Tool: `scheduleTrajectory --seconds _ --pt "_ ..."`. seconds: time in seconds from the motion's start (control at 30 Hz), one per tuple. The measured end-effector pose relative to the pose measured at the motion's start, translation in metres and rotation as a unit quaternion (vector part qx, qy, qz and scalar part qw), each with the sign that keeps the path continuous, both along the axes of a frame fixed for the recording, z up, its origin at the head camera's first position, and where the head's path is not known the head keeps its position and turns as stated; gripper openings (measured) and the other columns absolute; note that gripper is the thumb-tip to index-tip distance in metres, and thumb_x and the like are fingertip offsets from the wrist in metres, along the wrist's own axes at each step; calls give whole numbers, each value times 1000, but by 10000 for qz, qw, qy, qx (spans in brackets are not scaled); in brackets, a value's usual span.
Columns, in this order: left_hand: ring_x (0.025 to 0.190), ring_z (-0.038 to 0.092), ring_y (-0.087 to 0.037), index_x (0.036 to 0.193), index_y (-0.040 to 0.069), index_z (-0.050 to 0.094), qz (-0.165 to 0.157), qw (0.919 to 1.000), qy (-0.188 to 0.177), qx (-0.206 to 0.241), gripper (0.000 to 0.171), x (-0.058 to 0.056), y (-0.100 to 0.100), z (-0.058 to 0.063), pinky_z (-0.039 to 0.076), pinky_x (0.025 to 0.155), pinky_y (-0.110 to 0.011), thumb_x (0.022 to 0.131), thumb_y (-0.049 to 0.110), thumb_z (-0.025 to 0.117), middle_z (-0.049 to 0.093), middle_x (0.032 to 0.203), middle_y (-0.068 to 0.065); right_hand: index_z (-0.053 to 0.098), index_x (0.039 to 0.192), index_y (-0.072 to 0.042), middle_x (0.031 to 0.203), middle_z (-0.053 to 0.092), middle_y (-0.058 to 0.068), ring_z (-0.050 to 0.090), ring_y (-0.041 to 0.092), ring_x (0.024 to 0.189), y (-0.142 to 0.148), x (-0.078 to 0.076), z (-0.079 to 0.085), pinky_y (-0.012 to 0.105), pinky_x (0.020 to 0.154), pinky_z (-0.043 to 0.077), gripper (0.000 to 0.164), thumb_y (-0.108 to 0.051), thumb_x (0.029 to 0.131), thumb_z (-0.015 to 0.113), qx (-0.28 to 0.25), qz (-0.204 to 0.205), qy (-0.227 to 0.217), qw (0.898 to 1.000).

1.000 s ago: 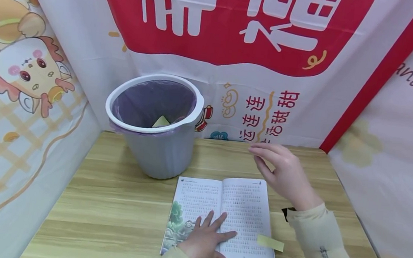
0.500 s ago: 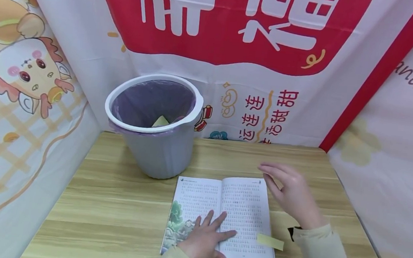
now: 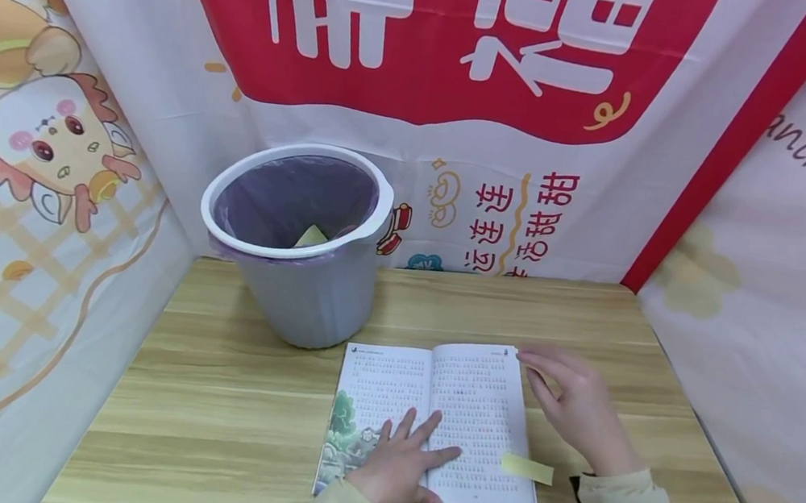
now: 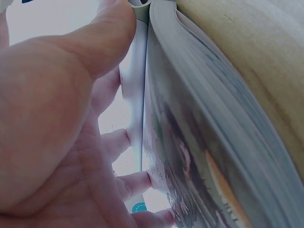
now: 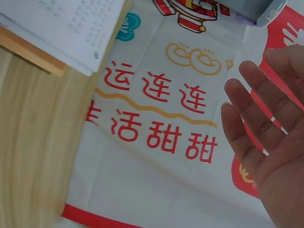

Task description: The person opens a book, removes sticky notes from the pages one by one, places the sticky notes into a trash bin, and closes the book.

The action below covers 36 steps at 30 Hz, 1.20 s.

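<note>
An open book [image 3: 469, 395] with printed text lies on the table, a green picture on its left page. My left hand [image 3: 401, 458] presses across the book's centre fold, fingers spread over both pages; the left wrist view shows its palm [image 4: 52, 128] beside the fold and the thick page stack [image 4: 228, 104]. At the book's upper right corner hovers my right hand [image 3: 581, 402], its fingertips near the page corner. In the right wrist view the right hand [image 5: 275, 133] has loosely extended fingers and holds nothing. A yellow sticky note [image 3: 526, 468] sticks out past the right page's edge.
Behind the book to the left stands a grey bin [image 3: 311, 299] with a white rim and purple liner. A yellow paper piece [image 3: 313, 236] lies inside it. Printed cloth [image 3: 421, 140] hangs behind and beside the wooden table [image 3: 212, 419].
My right hand has moved down and to the right, from above the book's far edge to its upper right corner. The left hand has stayed on the book.
</note>
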<state>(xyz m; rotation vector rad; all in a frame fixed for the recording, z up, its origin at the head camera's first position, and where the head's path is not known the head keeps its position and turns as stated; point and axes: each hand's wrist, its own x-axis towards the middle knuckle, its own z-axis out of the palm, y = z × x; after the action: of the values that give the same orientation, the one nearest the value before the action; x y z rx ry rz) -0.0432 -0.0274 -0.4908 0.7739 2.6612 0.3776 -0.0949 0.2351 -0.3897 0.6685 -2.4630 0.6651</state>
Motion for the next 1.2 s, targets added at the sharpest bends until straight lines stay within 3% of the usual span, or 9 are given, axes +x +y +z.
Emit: scheduleTrajectory --seconds 0.1,0.2,0.33,0.63,0.77,0.9,1.07,1.2 --pt "148 22 -44 140 53 45 13 10000 -56 23 80 0 0 -1 26 109 -66 64 66 68 22 164 -1 77 103 -7 106 75 8 72 25 96 4 5 -8 12 96 45 29 -1 75 78 53 -114 4 9999" --pt "149 20 -43 140 53 45 36 9999 -128 42 80 0 0 -1 24 110 -66 65 65 67 21 164 -1 77 101 -6 104 76 7 72 25 94 7 10 -15 15 92 47 32 2 71 79 17 -182 35 9998" --pt "149 19 -43 140 53 45 50 9999 -154 31 79 -1 0 -2 23 111 -66 65 65 67 20 165 0 78 99 -6 101 76 6 72 25 91 12 16 -25 2 96 38 34 5 68 80 -76 -252 39 9996" --pt "149 20 -43 141 52 45 16 9999 -161 33 79 0 0 4 24 110 -66 66 65 68 20 165 -1 78 97 -9 99 76 4 72 26 91 25 31 -59 -2 93 35 30 2 70 79 -12 -627 -406 9972" --pt "149 20 -43 140 53 45 28 9998 -174 33 80 -1 0 5 24 110 -66 65 65 68 21 165 -1 78 98 -11 100 76 3 73 25 92 29 38 -73 17 87 50 29 -1 71 80 126 -856 -666 9940" --pt "149 20 -43 140 53 45 37 9999 -158 54 80 -1 0 3 24 110 -67 65 64 69 21 165 -1 77 101 -12 103 76 4 72 26 95 30 46 -83 39 84 54 29 -4 73 79 193 -972 -1144 9885" --pt "149 19 -44 141 53 44 49 9999 -132 33 79 0 1 0 23 110 -67 66 65 67 19 165 -1 75 110 -12 112 74 7 70 30 105 29 52 -94 47 91 52 29 -12 81 74 356 -1165 -2000 9722" --pt "149 18 -43 141 54 43 50 9999 -145 6 79 0 1 -1 22 111 -67 67 66 66 18 165 -1 74 112 -13 114 73 8 68 31 108 29 55 -103 49 93 51 28 -16 84 70 481 -1321 -2393 9607"
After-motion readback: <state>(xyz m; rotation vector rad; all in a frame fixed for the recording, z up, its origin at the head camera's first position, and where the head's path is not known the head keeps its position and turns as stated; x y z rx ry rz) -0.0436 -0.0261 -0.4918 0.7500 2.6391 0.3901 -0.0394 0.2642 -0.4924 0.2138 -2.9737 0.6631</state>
